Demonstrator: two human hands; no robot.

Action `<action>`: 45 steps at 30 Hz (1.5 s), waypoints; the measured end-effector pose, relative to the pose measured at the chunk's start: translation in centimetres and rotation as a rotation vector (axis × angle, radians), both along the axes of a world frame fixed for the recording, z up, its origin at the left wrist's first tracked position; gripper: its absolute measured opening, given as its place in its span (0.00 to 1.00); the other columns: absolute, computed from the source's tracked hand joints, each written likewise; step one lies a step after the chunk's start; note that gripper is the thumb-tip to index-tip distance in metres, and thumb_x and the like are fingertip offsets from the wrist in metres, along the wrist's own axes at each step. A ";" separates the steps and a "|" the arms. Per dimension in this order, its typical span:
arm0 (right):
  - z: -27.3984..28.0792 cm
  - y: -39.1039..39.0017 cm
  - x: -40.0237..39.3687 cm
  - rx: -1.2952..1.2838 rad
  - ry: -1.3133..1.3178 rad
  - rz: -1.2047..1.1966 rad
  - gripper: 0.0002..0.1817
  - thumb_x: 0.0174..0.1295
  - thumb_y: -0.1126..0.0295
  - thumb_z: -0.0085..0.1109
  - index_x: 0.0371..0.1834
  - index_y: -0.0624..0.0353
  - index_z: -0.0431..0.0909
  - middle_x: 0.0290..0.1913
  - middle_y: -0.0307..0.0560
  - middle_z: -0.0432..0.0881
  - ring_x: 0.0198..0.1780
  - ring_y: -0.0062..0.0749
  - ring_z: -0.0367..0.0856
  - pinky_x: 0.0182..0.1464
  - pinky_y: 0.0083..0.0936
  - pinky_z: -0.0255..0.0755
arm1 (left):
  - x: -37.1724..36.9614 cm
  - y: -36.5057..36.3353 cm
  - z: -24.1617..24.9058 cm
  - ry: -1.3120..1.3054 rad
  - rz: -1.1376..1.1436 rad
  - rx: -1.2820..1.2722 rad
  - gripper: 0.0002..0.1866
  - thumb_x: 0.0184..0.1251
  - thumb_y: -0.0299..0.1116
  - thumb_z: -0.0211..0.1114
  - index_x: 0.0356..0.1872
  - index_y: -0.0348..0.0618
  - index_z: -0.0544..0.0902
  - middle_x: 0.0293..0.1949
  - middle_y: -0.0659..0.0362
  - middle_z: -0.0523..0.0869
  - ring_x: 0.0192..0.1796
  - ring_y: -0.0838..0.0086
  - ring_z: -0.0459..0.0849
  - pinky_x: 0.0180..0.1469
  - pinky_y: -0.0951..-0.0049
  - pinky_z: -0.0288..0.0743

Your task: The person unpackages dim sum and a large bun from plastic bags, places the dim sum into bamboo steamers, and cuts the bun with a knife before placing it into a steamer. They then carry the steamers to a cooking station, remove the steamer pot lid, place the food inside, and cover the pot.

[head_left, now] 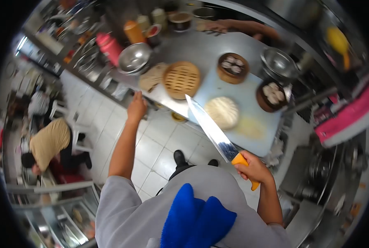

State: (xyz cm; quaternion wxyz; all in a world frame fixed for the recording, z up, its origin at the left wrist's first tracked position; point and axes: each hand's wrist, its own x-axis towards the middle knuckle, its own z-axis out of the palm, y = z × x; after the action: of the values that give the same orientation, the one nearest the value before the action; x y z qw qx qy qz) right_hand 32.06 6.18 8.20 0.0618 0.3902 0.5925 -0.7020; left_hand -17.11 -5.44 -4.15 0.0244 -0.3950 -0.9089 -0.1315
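Observation:
My right hand (254,165) is closed round the orange handle of a large kitchen knife (211,130). Its broad blade slants up and left, the tip close to a woven bamboo steamer lid (181,84). Beside the blade, a big white pleated bun (222,113) sits on a pale cutting board (256,142). My left hand (137,107) is at the counter's front edge, fingers apart and loosely bent, holding nothing that I can see. Small bamboo steamers of white dumplings stand at the board's far side (232,68) and right side (271,96).
A steel bowl (134,58) and a beige cloth (153,77) lie left of the lid. Bottles (134,32) and sauce tubs line the back left. Another steel bowl (279,63) is at right. Across the counter reaches another person's arm (250,28). Someone bends over (50,142) behind at left.

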 end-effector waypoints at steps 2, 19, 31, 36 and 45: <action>0.7 -0.4 1.8 0.024 0.051 -0.081 0.10 0.61 0.72 0.59 0.43 0.60 0.72 0.25 0.36 0.75 0.20 0.15 0.71 0.21 0.17 0.65 | -0.3 3.7 0.6 -0.068 -0.145 0.108 0.27 0.69 0.40 0.50 0.68 0.44 0.65 0.69 0.45 0.66 0.66 0.49 0.70 0.63 0.48 0.67; -0.9 4.0 12.4 1.246 -0.573 -0.056 0.22 0.55 0.70 0.64 0.56 0.49 0.77 0.43 0.51 0.83 0.42 0.50 0.82 0.42 0.39 0.77 | 20.8 7.8 5.2 -0.059 -0.521 0.555 0.33 0.58 0.35 0.70 0.65 0.42 0.70 0.70 0.43 0.64 0.73 0.44 0.58 0.69 0.46 0.56; 4.5 -0.8 22.6 0.901 -0.419 -0.246 0.19 0.52 0.75 0.67 0.49 0.58 0.80 0.39 0.54 0.85 0.40 0.47 0.84 0.44 0.29 0.75 | 26.1 10.1 4.0 -0.119 -0.586 0.178 0.54 0.41 0.59 0.77 0.71 0.51 0.62 0.73 0.42 0.55 0.73 0.37 0.53 0.60 0.33 0.63; -0.1 -2.6 20.2 0.511 -0.400 -0.397 0.18 0.58 0.71 0.64 0.52 0.59 0.76 0.28 0.47 0.82 0.27 0.29 0.80 0.32 0.25 0.73 | 25.5 11.6 4.7 -0.114 -0.578 0.118 0.56 0.37 0.60 0.78 0.71 0.51 0.63 0.72 0.42 0.58 0.72 0.37 0.56 0.63 0.40 0.65; -3.3 -2.4 13.2 0.146 -0.078 -0.377 0.23 0.63 0.70 0.58 0.61 0.62 0.69 0.30 0.40 0.79 0.25 0.20 0.76 0.27 0.19 0.74 | 18.0 9.3 5.9 -0.397 -0.778 0.109 0.48 0.49 0.47 0.77 0.71 0.45 0.62 0.71 0.44 0.61 0.73 0.49 0.59 0.72 0.56 0.57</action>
State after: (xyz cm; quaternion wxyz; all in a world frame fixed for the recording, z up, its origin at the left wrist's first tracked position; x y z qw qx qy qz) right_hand 45.29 3.79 4.90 -0.0763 0.5247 0.5553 -0.6407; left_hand 0.90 3.84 1.74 -0.1813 -0.6732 -0.6712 -0.2518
